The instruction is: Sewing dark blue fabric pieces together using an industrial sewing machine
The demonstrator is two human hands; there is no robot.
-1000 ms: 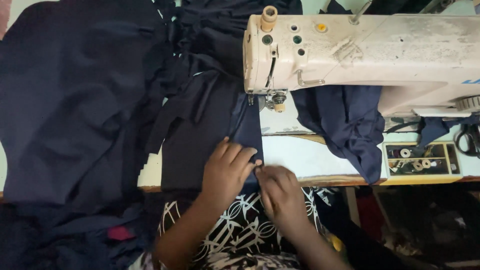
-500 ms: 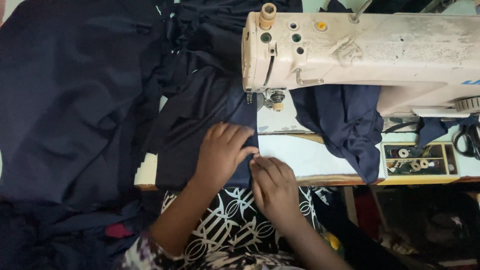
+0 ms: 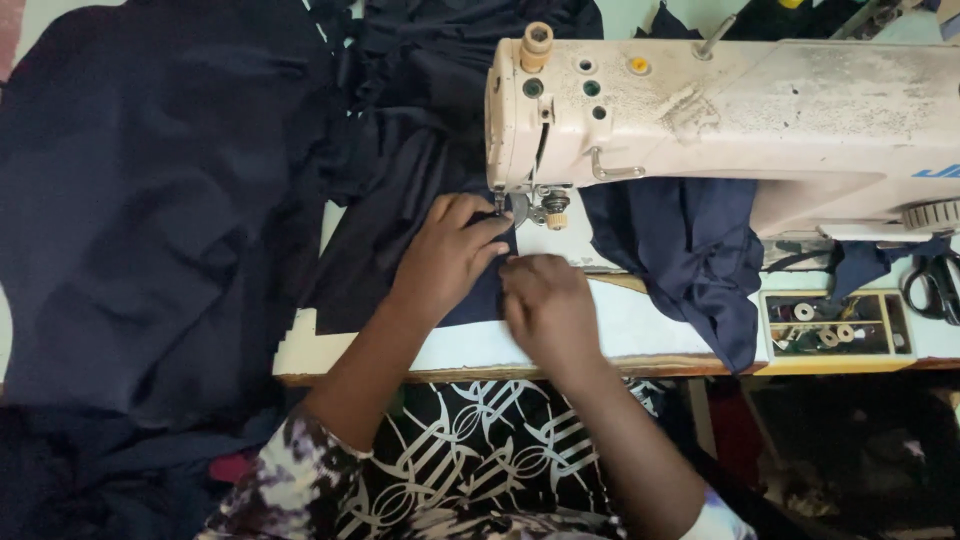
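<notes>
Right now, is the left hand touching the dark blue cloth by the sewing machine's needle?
Touching. The head view shows the left hand lying flat on the dark blue cloth, fingertips pressing it down just before the sewing machine needle area.

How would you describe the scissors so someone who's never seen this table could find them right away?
Start at the big cream sewing machine and follow it to its right end. Just below that end, at the table's far right edge, lie the scissors, right of the small tray of bobbins. Their black looped handles set them apart.
</notes>
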